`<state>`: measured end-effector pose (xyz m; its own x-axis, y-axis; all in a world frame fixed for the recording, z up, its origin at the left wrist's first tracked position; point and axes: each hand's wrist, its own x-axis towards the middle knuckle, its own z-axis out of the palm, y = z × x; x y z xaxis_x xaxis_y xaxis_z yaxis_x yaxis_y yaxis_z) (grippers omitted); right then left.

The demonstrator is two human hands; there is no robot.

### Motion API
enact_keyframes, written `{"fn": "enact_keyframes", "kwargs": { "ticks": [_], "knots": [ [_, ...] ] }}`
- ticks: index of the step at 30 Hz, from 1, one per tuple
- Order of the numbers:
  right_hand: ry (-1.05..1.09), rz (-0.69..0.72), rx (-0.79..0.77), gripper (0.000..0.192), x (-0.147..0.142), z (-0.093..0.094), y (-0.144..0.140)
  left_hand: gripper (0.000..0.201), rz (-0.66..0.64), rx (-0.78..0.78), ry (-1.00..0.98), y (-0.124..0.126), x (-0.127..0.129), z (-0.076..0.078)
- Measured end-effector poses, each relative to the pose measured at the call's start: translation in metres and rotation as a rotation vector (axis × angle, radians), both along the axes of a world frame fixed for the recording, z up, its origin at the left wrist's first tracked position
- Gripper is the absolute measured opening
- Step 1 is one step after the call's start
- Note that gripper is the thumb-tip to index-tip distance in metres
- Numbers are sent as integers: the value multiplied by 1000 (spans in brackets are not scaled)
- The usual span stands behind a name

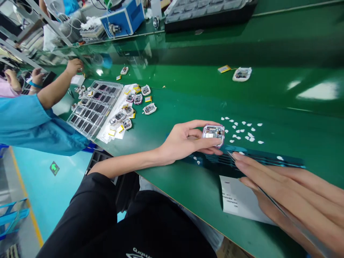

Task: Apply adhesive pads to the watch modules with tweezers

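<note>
Right hand [290, 200] cut off at frame edge – fingers together on tweezers [271, 200]; paper slip [236, 200] print unreadable. Left hand [185, 141] fingers clamped on small device [213, 133] over table [188, 104].

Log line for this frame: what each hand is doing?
left hand: holds pink-rimmed watch case | right hand: grips tweezers over blue strip | surface: green bench
</note>
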<state>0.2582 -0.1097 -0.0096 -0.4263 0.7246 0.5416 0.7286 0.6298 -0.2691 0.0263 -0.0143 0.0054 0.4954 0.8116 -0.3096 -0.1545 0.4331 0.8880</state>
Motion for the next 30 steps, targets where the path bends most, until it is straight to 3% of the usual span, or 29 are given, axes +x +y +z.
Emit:
{"fn": "enact_keyframes", "kwargs": {
  "ticks": [3, 5, 7, 9, 12, 14, 18, 24, 30],
  "knots": [
    [-64, 109, 214, 54, -9, 10, 7, 64, -1, 190, 111, 20, -5, -7],
    [-80, 108, 290, 68, -15, 15, 12, 63, 38, 405, 253, 46, -11, -13],
    [-78, 113, 306, 80, -19, 17, 14, 52, 91, 687, 480, 78, -19, -17],
    [-76, 130, 307, 80, -22, 18, 14, 45, 66, 915, 779, 110, -27, -16],
    [-74, 154, 324, 70, -25, 19, 13, 49, 7, 1038, 1237, 150, -34, -8],
    [-68, 146, 334, 62, -25, 19, 13, 52, 3, 1030, 1380, 166, -30, -4],
    [-98, 126, 344, 49, -25, 21, 15, 46, -5, 1075, 1389, 178, 1, -5],
    [-138, 152, 375, 31, -23, 21, 16, 46, -137, 1081, 1196, 194, 63, -26],
    [-158, 158, 376, 33, -24, 18, 16, 30, -113, 1003, 1097, 212, 76, -34]
  ]
}}
